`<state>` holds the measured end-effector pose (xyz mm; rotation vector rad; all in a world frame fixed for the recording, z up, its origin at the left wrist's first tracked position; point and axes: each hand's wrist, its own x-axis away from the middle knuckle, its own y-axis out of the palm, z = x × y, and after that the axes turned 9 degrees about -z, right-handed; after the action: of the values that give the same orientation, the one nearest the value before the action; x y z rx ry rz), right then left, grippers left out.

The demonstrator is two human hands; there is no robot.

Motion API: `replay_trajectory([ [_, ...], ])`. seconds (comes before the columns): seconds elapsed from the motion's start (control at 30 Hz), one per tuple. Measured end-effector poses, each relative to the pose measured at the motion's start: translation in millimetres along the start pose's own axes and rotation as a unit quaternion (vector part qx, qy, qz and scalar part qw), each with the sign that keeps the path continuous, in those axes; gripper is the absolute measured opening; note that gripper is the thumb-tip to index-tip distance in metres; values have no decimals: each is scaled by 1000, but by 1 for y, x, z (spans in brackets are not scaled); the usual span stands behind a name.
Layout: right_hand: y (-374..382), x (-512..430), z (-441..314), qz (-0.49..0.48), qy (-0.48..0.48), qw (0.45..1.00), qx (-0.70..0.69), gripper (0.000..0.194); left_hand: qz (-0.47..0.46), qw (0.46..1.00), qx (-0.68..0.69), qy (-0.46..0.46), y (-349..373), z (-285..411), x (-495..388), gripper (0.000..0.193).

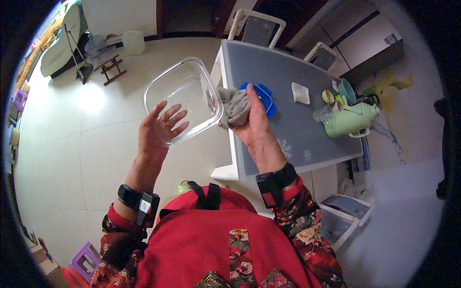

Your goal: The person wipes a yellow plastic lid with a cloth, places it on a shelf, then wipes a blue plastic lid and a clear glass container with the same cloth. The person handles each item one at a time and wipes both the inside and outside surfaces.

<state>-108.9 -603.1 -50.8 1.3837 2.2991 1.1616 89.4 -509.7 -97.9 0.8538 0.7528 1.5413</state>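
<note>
A clear, square container with rounded corners is held up in front of me, beside the table's left edge. My left hand supports it at its lower left, the thumb by the rim and the fingers spread, seen through the clear wall. My right hand grips a crumpled grey cloth, which touches the container's right side. Behind my right hand a blue plastic lid lies on the table. Which fingers press the container on the right is hidden by the cloth.
The table has a grey cover and bears a folded white cloth, a pale green thermos jug, a clear cup and bowls. Chairs stand around it. A purple stool is at the lower left.
</note>
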Motion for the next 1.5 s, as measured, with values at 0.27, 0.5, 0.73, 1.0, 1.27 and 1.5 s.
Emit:
replay_trajectory([
  [0.27,-12,15,4,-130,117,951,254,69,-29,975,-209,-67,8,14,11,54],
  [0.5,-12,14,9,-75,111,965,224,41,-42,973,-208,-87,15,14,-1,54],
  [0.73,-17,1,-1,13,40,992,122,36,-4,986,-164,13,0,-6,1,43],
  [1.0,-10,-11,-17,130,-156,977,66,20,-270,861,-246,-354,74,-65,65,59],
  [1.27,-26,-14,-3,163,-148,973,66,16,-213,878,-241,-354,115,-93,66,50],
  [1.5,-34,-12,7,200,-148,962,110,16,-181,885,-181,-389,117,-96,71,46],
])
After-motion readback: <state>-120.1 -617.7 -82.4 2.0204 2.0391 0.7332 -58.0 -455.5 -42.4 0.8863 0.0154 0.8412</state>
